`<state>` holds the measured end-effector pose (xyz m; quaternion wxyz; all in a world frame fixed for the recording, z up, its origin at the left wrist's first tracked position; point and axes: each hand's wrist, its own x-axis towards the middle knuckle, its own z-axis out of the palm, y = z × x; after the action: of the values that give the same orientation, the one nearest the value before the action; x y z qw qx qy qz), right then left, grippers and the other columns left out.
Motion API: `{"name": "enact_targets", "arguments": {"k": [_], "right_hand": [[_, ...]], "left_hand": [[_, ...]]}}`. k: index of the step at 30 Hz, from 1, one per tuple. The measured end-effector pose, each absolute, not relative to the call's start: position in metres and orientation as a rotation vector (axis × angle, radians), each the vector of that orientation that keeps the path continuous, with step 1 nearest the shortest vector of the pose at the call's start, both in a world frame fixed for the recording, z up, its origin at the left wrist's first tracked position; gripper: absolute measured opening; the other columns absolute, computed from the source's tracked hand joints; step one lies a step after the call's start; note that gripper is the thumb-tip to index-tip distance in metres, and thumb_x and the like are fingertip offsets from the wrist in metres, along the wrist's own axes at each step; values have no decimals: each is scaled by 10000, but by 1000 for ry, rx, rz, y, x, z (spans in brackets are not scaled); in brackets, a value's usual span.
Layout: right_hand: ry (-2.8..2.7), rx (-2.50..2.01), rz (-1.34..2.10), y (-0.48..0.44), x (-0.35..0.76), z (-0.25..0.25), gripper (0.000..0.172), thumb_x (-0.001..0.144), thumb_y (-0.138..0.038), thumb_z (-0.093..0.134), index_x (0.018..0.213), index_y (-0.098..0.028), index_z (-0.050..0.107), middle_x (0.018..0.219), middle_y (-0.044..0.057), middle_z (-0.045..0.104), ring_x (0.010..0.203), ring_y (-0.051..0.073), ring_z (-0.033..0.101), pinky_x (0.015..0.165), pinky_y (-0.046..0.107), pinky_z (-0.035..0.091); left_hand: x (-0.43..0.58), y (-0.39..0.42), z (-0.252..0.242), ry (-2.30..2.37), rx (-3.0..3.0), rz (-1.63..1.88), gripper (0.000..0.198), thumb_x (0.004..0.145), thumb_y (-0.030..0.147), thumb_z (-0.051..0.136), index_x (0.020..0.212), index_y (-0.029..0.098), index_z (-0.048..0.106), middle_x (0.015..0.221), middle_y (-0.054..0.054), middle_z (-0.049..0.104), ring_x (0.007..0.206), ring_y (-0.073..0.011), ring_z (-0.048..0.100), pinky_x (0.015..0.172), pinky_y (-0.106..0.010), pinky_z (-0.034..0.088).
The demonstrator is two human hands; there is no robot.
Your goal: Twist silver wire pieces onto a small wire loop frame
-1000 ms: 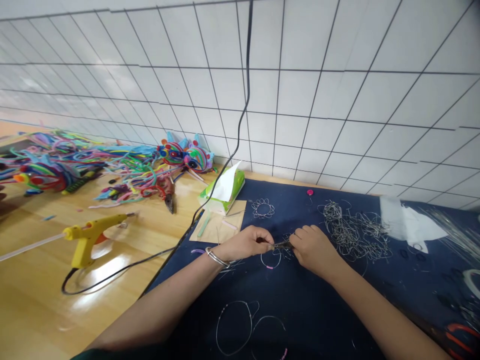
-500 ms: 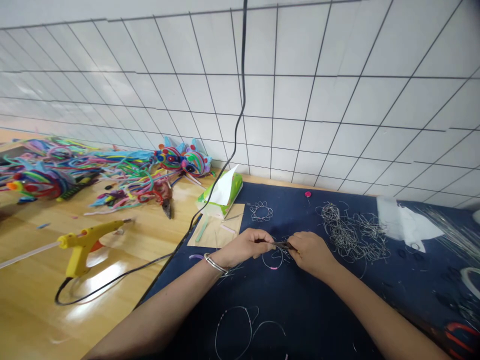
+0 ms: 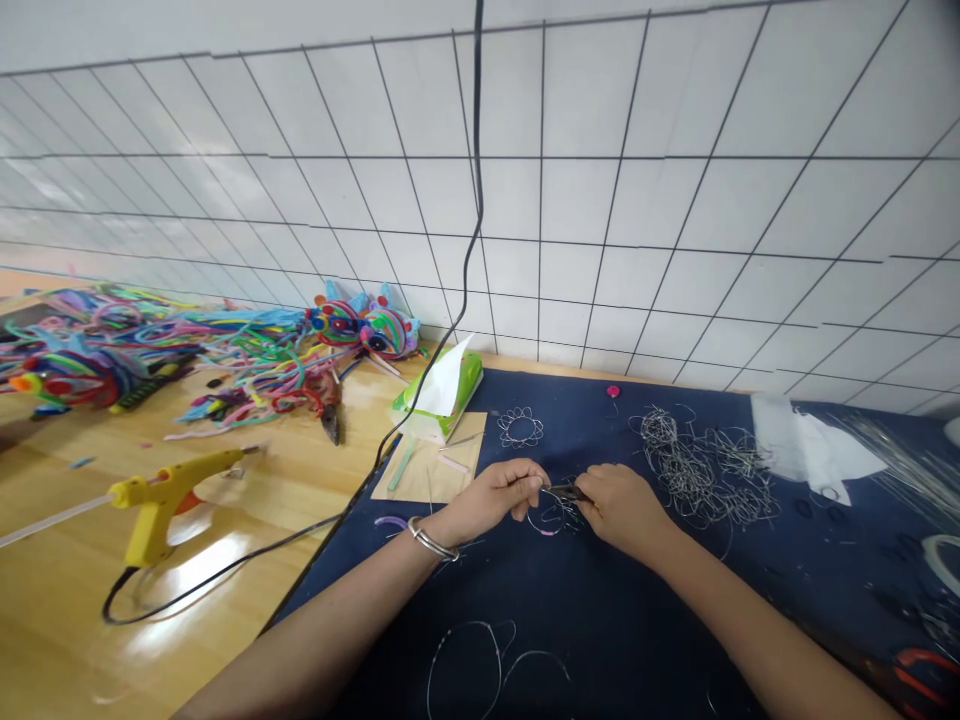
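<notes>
Both my hands meet over a dark blue cloth (image 3: 615, 620). My left hand (image 3: 499, 497), with a metal bangle on its wrist, pinches a thin wire at the fingertips. My right hand (image 3: 619, 507) is closed on a small dark tool (image 3: 568, 491), maybe pliers, whose tip points at the left fingers. Under the hands lies a small wire ring with pink beads (image 3: 546, 522). A finished wire flower (image 3: 520, 428) lies just beyond my left hand. Larger wire loops (image 3: 480, 655) lie on the cloth near me.
A tangled heap of silver wire (image 3: 701, 465) lies right of my hands, white paper (image 3: 814, 447) beyond it. A green tissue pack (image 3: 444, 389), a yellow glue gun (image 3: 161, 495) with black cable and a pile of coloured pipe cleaners (image 3: 172, 345) sit on the wooden table, left. Red-handled scissors (image 3: 919, 672) lie at bottom right.
The view has shifted a little down and left. My hands stay together at the same spot, the left fingers having closed in slightly on the wire by the tool tip.
</notes>
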<state>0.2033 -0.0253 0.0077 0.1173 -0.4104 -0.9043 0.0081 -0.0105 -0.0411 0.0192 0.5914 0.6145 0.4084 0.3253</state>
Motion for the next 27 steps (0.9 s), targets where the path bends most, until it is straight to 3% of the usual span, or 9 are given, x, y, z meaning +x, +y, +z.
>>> {"name": "enact_targets", "arguments": {"k": [27], "right_hand": [[-2709,-1405,194,-28,205,24,168,812,-312,452,759,-206,571,753,10,575,701,145,504,638,263,301]], "left_hand": [[-6,-43,14,1095,1516,883,268,802,362,478,870,128,590,599,23,459,513,-60,381,478,-181,312]]}}
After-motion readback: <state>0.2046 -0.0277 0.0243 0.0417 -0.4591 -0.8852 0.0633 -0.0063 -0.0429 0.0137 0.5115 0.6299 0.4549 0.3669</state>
